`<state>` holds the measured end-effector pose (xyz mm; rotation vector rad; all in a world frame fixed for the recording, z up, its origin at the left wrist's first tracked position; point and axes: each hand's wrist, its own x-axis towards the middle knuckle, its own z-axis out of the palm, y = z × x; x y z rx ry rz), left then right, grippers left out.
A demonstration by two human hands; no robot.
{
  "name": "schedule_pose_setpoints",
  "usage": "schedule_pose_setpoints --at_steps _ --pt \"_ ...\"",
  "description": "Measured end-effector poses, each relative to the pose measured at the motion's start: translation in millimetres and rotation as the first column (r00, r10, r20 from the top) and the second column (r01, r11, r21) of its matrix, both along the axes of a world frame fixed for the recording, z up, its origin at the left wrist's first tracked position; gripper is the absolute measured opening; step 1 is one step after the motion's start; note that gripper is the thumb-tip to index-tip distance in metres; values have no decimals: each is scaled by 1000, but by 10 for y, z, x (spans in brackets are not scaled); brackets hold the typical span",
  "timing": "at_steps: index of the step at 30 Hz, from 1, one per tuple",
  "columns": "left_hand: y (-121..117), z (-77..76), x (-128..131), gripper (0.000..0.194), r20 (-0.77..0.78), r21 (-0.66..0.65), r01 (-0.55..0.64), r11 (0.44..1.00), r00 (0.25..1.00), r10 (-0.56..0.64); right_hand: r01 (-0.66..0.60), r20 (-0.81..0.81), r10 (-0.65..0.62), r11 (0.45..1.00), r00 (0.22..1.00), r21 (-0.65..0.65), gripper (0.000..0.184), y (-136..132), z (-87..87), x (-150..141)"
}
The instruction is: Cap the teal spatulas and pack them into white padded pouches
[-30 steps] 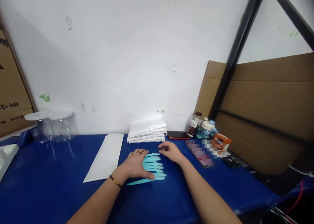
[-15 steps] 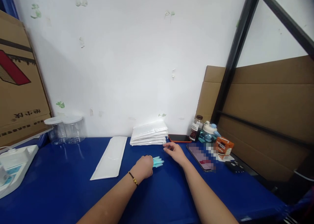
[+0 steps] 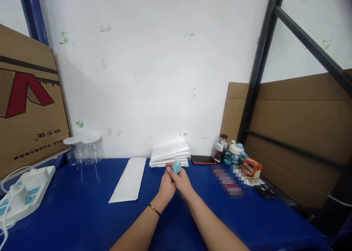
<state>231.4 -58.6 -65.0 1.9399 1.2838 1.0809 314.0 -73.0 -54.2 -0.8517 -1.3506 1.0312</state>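
Note:
My left hand [image 3: 167,187] and my right hand [image 3: 183,183] are pressed together above the blue table, both with fingers curled. Between them is a small teal bundle [image 3: 176,166], its top end sticking up past the thumbs. The rest of the bundle is hidden by the fingers, and its exact kind cannot be made out. Just behind the hands lies a stack of white padded envelopes [image 3: 169,154]. A single white padded envelope [image 3: 129,181] lies flat to the left of my left hand.
Along the right side are a red-edged phone [image 3: 203,159], a dark-capped bottle [image 3: 220,148], a pale blue water bottle [image 3: 234,154] and an orange box [image 3: 251,169]. On the left stand clear jars [image 3: 92,150] and a white power strip [image 3: 33,192]. Cardboard [image 3: 297,141] borders the right edge.
My left hand has lifted the teal bundle off the table. The right hand has moved left and closed round it with the left. The view has shifted slightly.

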Motion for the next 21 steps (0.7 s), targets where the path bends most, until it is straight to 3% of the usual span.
schedule_pose_setpoints --at_steps 2,5,6,8,11,14,17,21 --pt "-8 -98 -30 39 39 -8 85 996 996 -85 70 44 -72 997 996 26 41 11 -29 -13" --pt "21 -184 -210 71 -14 -85 148 985 989 -150 103 35 -105 994 994 42 41 35 -59 67" --pt "42 -180 -307 78 -97 -108 83 991 991 -93 123 20 -124 992 992 43 42 44 -67 101" --pt "90 -126 -543 83 -312 -81 -171 982 940 138 159 11 -159 986 987 46 41 63 -90 157" --pt "155 -2 -939 94 -502 53 -527 848 720 479 167 52 -169 985 984 44 39 96 -145 187" --pt "193 81 -1260 110 -612 10 -670 743 583 534 183 20 -183 983 983 0 41 116 -193 162" --pt "207 127 -1458 99 -656 -71 -660 748 596 463 147 -52 -150 987 987 -67 41 95 -183 139" --pt "142 275 -1615 82 -564 -145 -574 806 717 409 60 -88 -72 990 994 -131 41 -23 -42 165"
